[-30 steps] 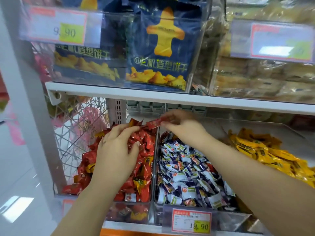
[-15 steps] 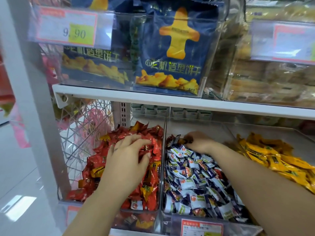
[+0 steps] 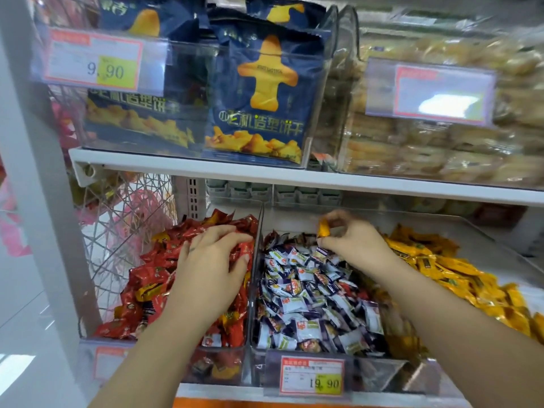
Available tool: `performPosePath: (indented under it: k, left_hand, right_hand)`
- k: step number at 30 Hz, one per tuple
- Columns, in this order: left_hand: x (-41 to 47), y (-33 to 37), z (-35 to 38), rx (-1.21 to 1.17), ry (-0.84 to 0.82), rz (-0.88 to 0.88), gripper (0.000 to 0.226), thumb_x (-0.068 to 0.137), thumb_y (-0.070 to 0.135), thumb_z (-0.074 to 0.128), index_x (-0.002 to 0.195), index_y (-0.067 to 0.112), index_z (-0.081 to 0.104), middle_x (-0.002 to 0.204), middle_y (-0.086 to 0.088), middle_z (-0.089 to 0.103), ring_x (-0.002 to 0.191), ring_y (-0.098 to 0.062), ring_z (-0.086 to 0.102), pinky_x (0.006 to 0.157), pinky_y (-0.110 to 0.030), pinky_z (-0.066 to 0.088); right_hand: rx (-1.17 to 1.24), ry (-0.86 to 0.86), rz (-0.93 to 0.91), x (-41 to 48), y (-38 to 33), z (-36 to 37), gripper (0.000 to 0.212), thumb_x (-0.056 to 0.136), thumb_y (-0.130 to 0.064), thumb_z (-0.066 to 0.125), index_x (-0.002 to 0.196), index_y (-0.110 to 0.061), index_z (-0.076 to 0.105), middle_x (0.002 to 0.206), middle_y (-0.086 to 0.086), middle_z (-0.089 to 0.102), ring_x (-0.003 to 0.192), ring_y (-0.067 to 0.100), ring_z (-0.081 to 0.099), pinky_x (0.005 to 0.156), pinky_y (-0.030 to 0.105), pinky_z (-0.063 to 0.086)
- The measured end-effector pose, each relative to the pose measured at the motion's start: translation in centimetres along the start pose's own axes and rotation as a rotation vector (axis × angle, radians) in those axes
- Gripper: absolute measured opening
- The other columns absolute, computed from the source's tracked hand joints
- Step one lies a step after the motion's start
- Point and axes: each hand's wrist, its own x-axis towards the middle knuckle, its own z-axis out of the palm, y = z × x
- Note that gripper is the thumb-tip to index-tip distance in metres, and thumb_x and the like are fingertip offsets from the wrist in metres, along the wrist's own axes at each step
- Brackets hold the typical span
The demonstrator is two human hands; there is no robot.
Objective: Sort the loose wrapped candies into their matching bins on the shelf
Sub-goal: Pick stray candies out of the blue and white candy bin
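Over the back of the middle bin (image 3: pixel 382 369), the right hand (image 3: pixel 353 240) pinches an orange candy (image 3: pixel 323 226) between thumb and fingertips.
That candy is just above the blue-and-white candies (image 3: pixel 309 295), with yellow candies (image 3: pixel 456 275) heaped to the right. A clear divider (image 3: pixel 254 275) stands between this hand and the left hand (image 3: pixel 212 266), which lies with fingers loosely spread on the red candies (image 3: pixel 147 278). A price tag (image 3: pixel 312 376) covers the bin's front. The upper shelf (image 3: pixel 265 175), with its blue biscuit bags (image 3: pixel 265 92), juts out overhead.
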Motion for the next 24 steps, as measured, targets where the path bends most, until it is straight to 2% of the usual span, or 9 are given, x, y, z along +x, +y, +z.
performPosePath:
  k: [3, 5, 9, 13, 15, 17, 19, 21, 24]
  left_hand:
    - [-0.3, 0.6, 0.4, -0.012, 0.004, 0.037, 0.029, 0.089, 0.024, 0.060, 0.116, 0.032, 0.063, 0.132, 0.008, 0.050, 0.127, -0.020, 0.042, 0.111, -0.053, 0.025]
    - [-0.6, 0.9, 0.6, -0.018, 0.003, 0.054, 0.028, 0.088, 0.024, 0.060, 0.115, 0.032, 0.064, 0.130, 0.008, 0.051, 0.126, -0.021, 0.043, 0.109, -0.054, 0.027]
    - [-0.9, 1.6, 0.8, -0.020, 0.016, 0.084, 0.027, 0.088, 0.024, 0.062, 0.114, 0.032, 0.065, 0.128, 0.008, 0.052, 0.124, -0.018, 0.044, 0.110, -0.051, 0.028]
    - [-1.0, 2.6, 1.2, -0.030, 0.020, 0.126, 0.027, 0.088, 0.022, 0.062, 0.113, 0.031, 0.065, 0.126, 0.009, 0.053, 0.122, -0.018, 0.045, 0.110, -0.052, 0.027]
    - [-1.2, 3.3, 1.6, -0.032, 0.022, 0.161, 0.027, 0.087, 0.019, 0.064, 0.111, 0.030, 0.066, 0.124, 0.009, 0.054, 0.121, -0.019, 0.047, 0.109, -0.054, 0.027]
    - [-1.3, 4.2, 2.1, -0.031, 0.014, 0.228, 0.026, 0.087, 0.017, 0.064, 0.110, 0.028, 0.067, 0.120, 0.010, 0.054, 0.118, -0.018, 0.049, 0.110, -0.054, 0.027]
    - [-1.4, 5.4, 2.5, -0.061, -0.033, 0.318, 0.026, 0.090, 0.017, 0.061, 0.112, 0.028, 0.066, 0.115, 0.016, 0.051, 0.114, -0.013, 0.050, 0.110, -0.040, 0.030]
    - [-1.4, 6.7, 3.0, -0.103, -0.139, 0.362, 0.026, 0.093, 0.020, 0.056, 0.117, 0.028, 0.063, 0.113, 0.020, 0.049, 0.110, -0.003, 0.049, 0.100, -0.018, 0.033]
    - [-0.6, 8.7, 4.4, -0.144, -0.323, 0.320, 0.025, 0.096, 0.024, 0.053, 0.118, 0.029, 0.062, 0.112, 0.017, 0.057, 0.102, 0.004, 0.051, 0.084, -0.005, 0.037]
  right_hand:
    - [0.082, 0.040, -0.039, -2.3, 0.2, -1.7, 0.020, 0.082, -0.010, 0.068, 0.085, -0.024, 0.054, 0.087, -0.003, 0.062, 0.070, 0.016, 0.056, 0.069, 0.026, 0.045]
    - [0.118, 0.043, -0.052, -3.7, 0.5, -2.8, 0.017, 0.081, -0.012, 0.071, 0.087, -0.019, 0.057, 0.094, 0.003, 0.064, 0.074, 0.019, 0.062, 0.078, 0.032, 0.049]
    - [0.126, 0.106, -0.065, -5.8, 1.2, -4.9, 0.019, 0.082, -0.015, 0.071, 0.091, -0.022, 0.055, 0.099, 0.001, 0.063, 0.078, 0.018, 0.065, 0.074, 0.029, 0.051]
    - [0.140, 0.387, -0.003, -6.9, 3.2, -7.4, 0.023, 0.085, -0.009, 0.067, 0.098, -0.020, 0.052, 0.100, 0.002, 0.061, 0.082, 0.017, 0.062, 0.068, 0.021, 0.047]
    - [0.126, 0.423, 0.077, -7.3, 4.7, -8.4, 0.031, 0.083, -0.010, 0.069, 0.107, -0.021, 0.050, 0.108, 0.002, 0.060, 0.092, 0.019, 0.062, 0.074, 0.027, 0.049]
    - [-0.016, 0.361, 0.124, -7.7, 5.8, -9.0, 0.039, 0.081, -0.016, 0.072, 0.116, -0.021, 0.054, 0.115, 0.001, 0.060, 0.104, 0.021, 0.060, 0.085, 0.031, 0.047]
    - [-0.179, 0.321, 0.097, -8.3, 6.0, -9.4, 0.036, 0.082, -0.021, 0.070, 0.117, -0.023, 0.060, 0.112, -0.004, 0.061, 0.096, 0.019, 0.057, 0.084, 0.025, 0.039]
    - [-0.155, 0.294, 0.034, -8.7, 5.5, -9.5, 0.026, 0.085, -0.023, 0.068, 0.110, -0.027, 0.064, 0.110, -0.013, 0.056, 0.097, 0.008, 0.053, 0.087, 0.021, 0.036]
    - [-0.095, 0.096, 0.000, -9.0, 5.0, -8.8, 0.021, 0.086, -0.029, 0.065, 0.107, -0.031, 0.065, 0.115, -0.015, 0.059, 0.105, 0.004, 0.055, 0.090, 0.026, 0.043]
